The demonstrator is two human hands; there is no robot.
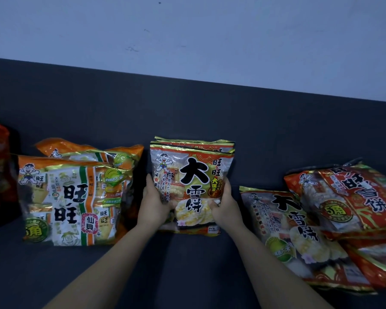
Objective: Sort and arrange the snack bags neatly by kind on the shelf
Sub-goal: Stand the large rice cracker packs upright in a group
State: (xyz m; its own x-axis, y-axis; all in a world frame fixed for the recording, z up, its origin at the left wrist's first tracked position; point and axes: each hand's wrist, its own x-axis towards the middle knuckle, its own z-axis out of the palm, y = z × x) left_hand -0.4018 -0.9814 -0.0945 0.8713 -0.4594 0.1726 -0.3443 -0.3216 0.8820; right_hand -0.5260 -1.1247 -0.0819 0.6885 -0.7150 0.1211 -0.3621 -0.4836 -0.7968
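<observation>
The person holds a gold bag [194,175] upright in the middle of the shelf [187,270]. The left hand [153,201] grips its left edge and the right hand [226,204] its right edge. The fingers of both hands are curled round the lower sides of the pack. A second gold bag [187,140] stands just behind it, touching, so this kind has a row begun.

To the left, two orange bags [71,197] stand one behind the other, apparently sorted. To the right lies a loose gold bag [288,226], flat and askew, with a red bag [352,197] overlapping its far corner and more red packaging [377,264] below that.

The step in hand looks like squaring the front gold bag against the one behind it. Next, the person would likely let go and reach right for the loose gold bag. It would need sliding out from under the red bag without dragging that along, then standing in front of the gold row. The red bags would still need a place of their own.
</observation>
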